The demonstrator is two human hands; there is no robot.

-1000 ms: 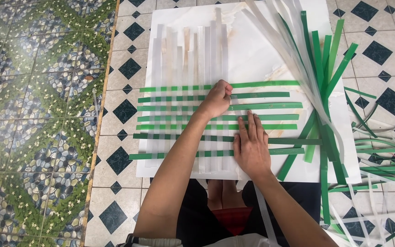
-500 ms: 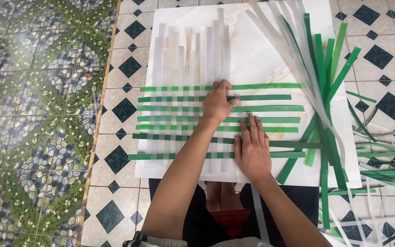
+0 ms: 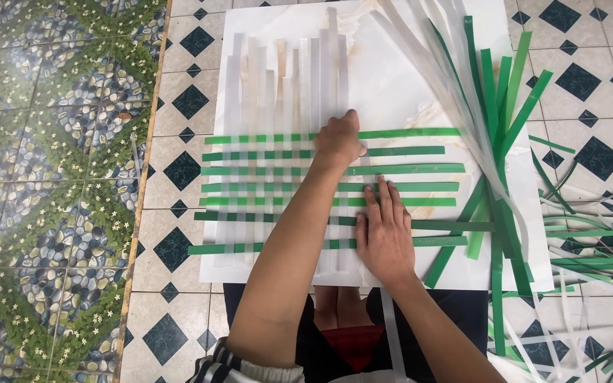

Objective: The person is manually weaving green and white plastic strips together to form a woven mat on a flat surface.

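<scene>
A mat of green horizontal strips (image 3: 406, 169) woven through white vertical strips (image 3: 289, 85) lies on a white board (image 3: 391, 85). My left hand (image 3: 338, 142) rests on the weave by the two upper green strips. Its fingers are curled under, so whatever they pinch is hidden. My right hand (image 3: 386, 230) lies flat, palm down, on the lower green strips at the weave's right edge, fingers pointing away from me. Nothing is held in it.
A sheaf of loose green strips (image 3: 505, 92) and white strips (image 3: 434, 50) fans across the board's right side. More loose strips (image 3: 590, 248) litter the tiled floor (image 3: 186, 170) on the right. A pebble-patterned floor (image 3: 44, 177) lies to the left. My knees are at the board's near edge.
Both hands stay where they were on the weave; only the view has shifted slightly.
</scene>
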